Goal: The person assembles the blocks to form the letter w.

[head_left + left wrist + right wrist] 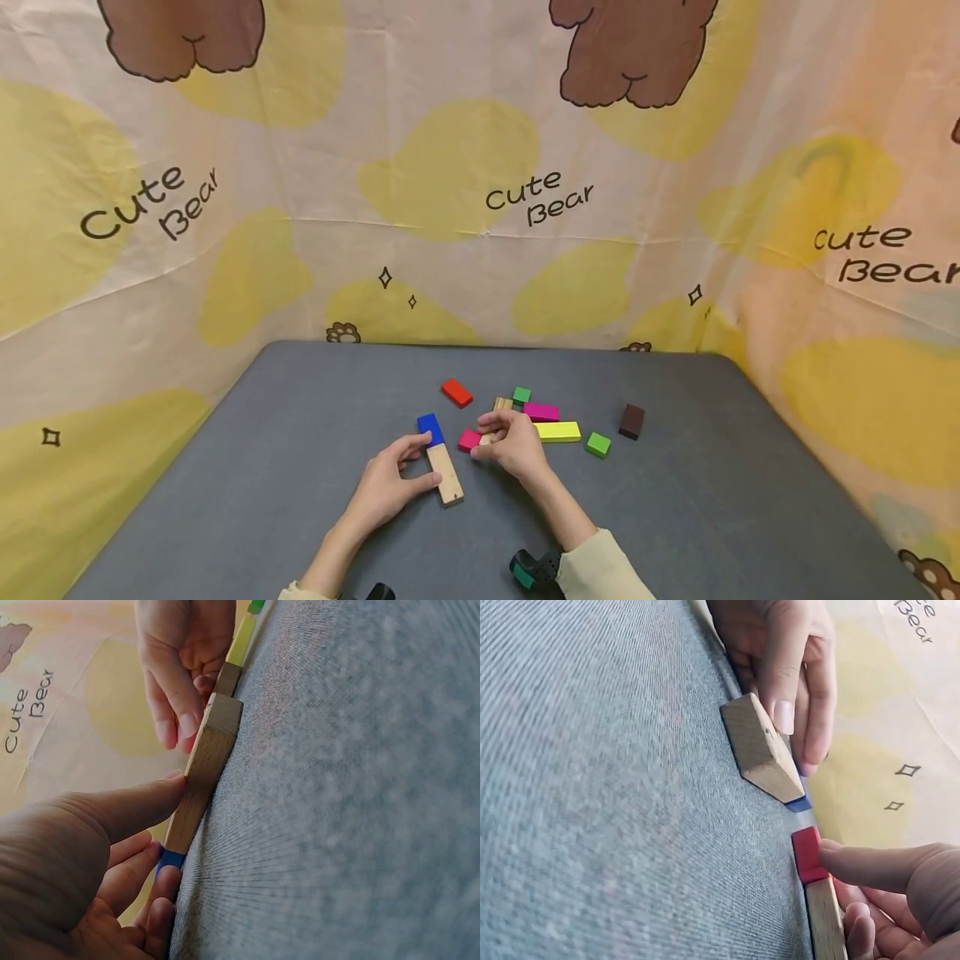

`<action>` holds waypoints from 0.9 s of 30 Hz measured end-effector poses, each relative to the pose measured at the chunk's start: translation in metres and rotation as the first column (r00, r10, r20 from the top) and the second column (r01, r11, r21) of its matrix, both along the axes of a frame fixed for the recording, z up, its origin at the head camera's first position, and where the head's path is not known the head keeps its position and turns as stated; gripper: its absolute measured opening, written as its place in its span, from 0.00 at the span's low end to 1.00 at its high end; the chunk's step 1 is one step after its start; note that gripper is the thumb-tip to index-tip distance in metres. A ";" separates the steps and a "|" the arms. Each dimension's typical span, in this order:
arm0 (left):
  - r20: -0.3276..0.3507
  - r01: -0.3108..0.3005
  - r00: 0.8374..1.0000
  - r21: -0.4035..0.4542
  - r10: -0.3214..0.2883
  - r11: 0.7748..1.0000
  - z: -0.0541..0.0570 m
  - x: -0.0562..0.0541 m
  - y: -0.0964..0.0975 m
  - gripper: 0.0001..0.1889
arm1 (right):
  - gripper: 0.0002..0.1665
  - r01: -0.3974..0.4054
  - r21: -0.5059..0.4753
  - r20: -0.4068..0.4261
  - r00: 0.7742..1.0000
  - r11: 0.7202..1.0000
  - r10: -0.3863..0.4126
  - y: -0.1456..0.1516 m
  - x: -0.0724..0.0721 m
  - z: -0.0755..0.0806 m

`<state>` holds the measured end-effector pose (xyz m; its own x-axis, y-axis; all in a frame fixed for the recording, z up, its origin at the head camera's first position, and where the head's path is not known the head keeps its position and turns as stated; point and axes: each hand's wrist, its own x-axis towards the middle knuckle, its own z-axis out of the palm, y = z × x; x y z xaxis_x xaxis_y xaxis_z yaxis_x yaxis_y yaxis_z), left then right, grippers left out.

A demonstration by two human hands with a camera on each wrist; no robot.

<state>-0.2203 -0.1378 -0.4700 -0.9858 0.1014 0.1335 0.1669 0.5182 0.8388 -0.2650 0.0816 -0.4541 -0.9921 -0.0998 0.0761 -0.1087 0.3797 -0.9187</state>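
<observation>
At the middle of the table, my left hand (388, 481) lies along the left side of two blocks set end to end. Its thumb touches the plain wooden block (447, 475), and its fingertips are at the blue block (428, 427) beyond. My right hand (516, 448) bends over a pinkish-red block (808, 853) and the wooden block (826, 919) beside it. The thumb rests on the red one while the curled fingers lie against the wooden one. That wooden block is partly hidden under the hand in the head view.
Around the right hand lie a yellow block (559, 432), a magenta block (542, 412) and two green blocks (597, 445). A red block (457, 392) lies farther back, a dark brown block (632, 422) to the right. A patterned cloth (450, 167) hangs behind the grey table (720, 517).
</observation>
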 end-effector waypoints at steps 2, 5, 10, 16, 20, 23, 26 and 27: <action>0.002 0.000 1.000 -0.001 0.000 1.000 0.000 0.000 0.000 0.31 | 0.25 0.013 0.017 0.005 1.000 1.000 -0.013 -0.002 0.000 0.001; -0.001 0.001 1.000 -0.002 -0.001 1.000 0.001 0.001 0.000 0.31 | 0.25 0.029 0.033 0.006 1.000 0.999 -0.029 -0.003 0.001 0.003; 0.001 0.001 1.000 -0.001 -0.001 1.000 0.001 0.001 0.000 0.31 | 0.25 0.033 0.032 0.012 0.999 0.999 -0.034 -0.005 0.001 0.004; -0.002 -0.001 1.000 0.013 0.001 1.000 0.001 0.002 -0.001 0.30 | 0.25 0.034 0.055 0.024 0.999 0.998 -0.036 -0.008 -0.001 0.004; 0.002 -0.007 1.000 0.020 0.007 1.000 0.001 0.002 -0.002 0.30 | 0.24 0.028 0.106 0.017 0.999 0.994 -0.030 -0.010 -0.001 0.004; 0.008 -0.006 1.000 0.018 0.006 1.000 0.001 0.002 -0.002 0.31 | 0.23 0.035 0.173 -0.018 0.999 0.984 -0.033 -0.011 -0.001 0.003; 0.013 -0.003 1.000 0.022 0.003 1.000 0.001 0.003 -0.001 0.30 | 0.22 0.050 0.227 -0.049 0.998 0.973 -0.040 -0.012 -0.001 0.001; 0.013 -0.002 1.000 0.022 0.002 1.000 0.000 0.003 -0.001 0.30 | 0.22 0.052 0.235 -0.057 0.998 0.971 -0.039 -0.012 0.000 0.001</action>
<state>-0.2177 -0.1387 -0.4697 -0.9877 0.0969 0.1226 0.1548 0.4996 0.8523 -0.2653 0.0696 -0.4530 -0.9914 -0.0760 0.1064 -0.1308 0.5912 -0.7959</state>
